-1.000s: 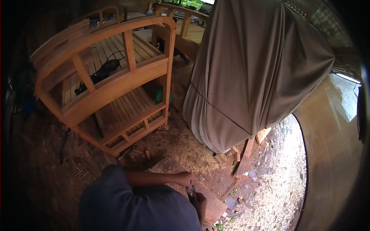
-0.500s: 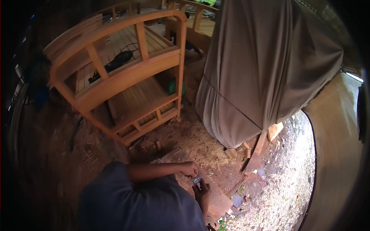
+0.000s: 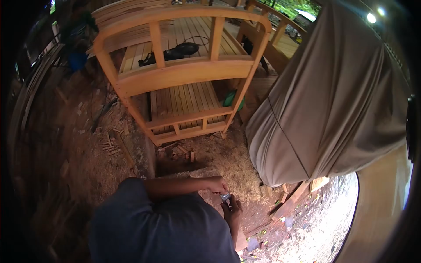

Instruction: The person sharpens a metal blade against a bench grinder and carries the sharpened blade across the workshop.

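Observation:
My left hand (image 3: 216, 184) reaches across from the left, its fingers closed at the upper end of a small grey object (image 3: 225, 197). Just below and to the right, my right hand (image 3: 233, 210) grips the same object between thumb and fingers. The object is too small to identify. Both hands are close together in front of my grey-blue shirt (image 3: 162, 228), above ground strewn with shavings.
Ahead stands a wooden bunk-like frame (image 3: 184, 75) with a black power tool (image 3: 177, 51) on its upper slats. A brown cloth cover (image 3: 324, 101) hangs at right. Wood scraps (image 3: 112, 144) lie at left. A person (image 3: 79, 39) is at the upper left.
The view has swung left, so the frame and cover appear farther right. Both hands remain together at the grey object, which has tilted from its earlier, more upright position.

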`<state>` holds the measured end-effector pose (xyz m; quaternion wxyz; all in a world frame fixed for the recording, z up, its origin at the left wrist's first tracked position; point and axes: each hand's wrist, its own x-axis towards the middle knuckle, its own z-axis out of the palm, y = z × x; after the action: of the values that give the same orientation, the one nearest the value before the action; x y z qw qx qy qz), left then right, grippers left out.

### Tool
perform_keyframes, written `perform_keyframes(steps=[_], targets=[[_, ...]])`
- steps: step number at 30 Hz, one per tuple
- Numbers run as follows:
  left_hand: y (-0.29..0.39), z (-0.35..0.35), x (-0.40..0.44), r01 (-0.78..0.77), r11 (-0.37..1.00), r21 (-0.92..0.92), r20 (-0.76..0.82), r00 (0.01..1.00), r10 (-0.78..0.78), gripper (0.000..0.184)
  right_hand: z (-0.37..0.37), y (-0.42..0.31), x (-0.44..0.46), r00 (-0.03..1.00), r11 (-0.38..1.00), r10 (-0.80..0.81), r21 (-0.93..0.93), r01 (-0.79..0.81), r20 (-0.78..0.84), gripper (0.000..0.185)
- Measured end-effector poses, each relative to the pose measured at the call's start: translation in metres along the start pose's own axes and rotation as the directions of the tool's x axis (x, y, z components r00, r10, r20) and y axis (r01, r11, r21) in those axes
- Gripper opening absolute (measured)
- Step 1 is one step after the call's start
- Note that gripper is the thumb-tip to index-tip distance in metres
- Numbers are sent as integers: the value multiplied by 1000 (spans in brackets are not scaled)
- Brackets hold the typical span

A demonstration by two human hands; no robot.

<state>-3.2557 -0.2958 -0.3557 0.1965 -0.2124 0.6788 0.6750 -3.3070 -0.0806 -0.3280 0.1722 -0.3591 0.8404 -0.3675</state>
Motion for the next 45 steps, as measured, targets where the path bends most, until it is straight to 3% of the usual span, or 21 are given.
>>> perform_keyframes(steps=[8,11,14,21,24,27,33,40,45], targets=[[-20,-31,-8,56,949,-310,21,998,-52,24,14,-13,40,982,988,-150,42,146,117,60],[-26,-42,-3,89,894,-439,74,995,-62,22,22,-15,54,970,974,-226,-5,227,91,66],[-27,-56,2,152,842,-518,116,987,-107,19,30,-21,70,974,980,-191,-29,196,122,67],[-22,-127,-4,95,796,-598,22,994,-102,21,61,-60,131,969,985,-169,0,172,180,64],[-42,-154,2,24,759,-651,60,998,19,11,70,-77,156,944,966,-231,-59,251,237,64],[-43,-170,-13,-15,712,-702,-67,997,-45,8,81,-93,176,887,920,-352,-62,386,299,64],[-57,-186,-44,-99,606,-789,-178,981,-71,8,110,-87,205,758,848,-492,41,528,428,67],[-61,-171,-82,-330,486,-809,-441,888,-132,6,115,-116,230,506,655,-688,144,742,521,66],[-75,-150,-85,-406,504,-762,-537,831,-143,7,114,-116,218,487,681,-643,151,717,591,66]])
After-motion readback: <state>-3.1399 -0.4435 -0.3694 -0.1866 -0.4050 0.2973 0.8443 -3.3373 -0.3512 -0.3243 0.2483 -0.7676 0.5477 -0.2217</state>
